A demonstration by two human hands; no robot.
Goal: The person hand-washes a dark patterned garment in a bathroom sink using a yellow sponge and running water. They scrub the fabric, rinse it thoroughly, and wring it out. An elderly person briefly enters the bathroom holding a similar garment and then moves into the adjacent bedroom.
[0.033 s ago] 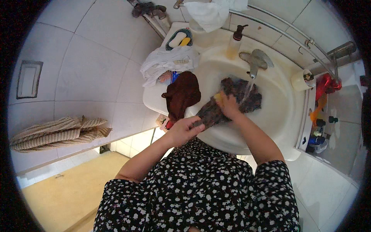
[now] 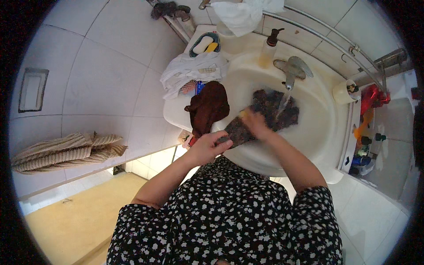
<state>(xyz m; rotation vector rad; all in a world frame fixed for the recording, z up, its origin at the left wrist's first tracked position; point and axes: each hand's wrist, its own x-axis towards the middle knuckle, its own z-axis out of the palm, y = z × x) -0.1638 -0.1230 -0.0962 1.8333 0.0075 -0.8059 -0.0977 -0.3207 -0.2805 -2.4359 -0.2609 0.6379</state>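
Observation:
A wet, dark patterned cloth (image 2: 277, 102) lies in the white washbasin (image 2: 320, 128), its near end drawn up over the front rim. My left hand (image 2: 207, 148) pinches that near end between thumb and fingers. Pressed on the middle of the cloth is my right hand (image 2: 256, 123), blurred by motion and closed round a small yellow bar of soap (image 2: 242, 114), mostly hidden under the fingers. Water runs from the metal faucet (image 2: 291, 73) onto the far right part of the cloth.
On the basin's left ledge lie a dark brown cloth (image 2: 211, 104), a white cloth (image 2: 194, 70) and a soap dish (image 2: 205, 44). A pump bottle (image 2: 268, 47) stands beside the faucet, a cream cup (image 2: 343, 92) at the right. A striped towel (image 2: 70, 152) hangs at the left wall.
My right hand has slid a little left and toward me along the cloth with the soap. My left hand keeps its hold in nearly the same place.

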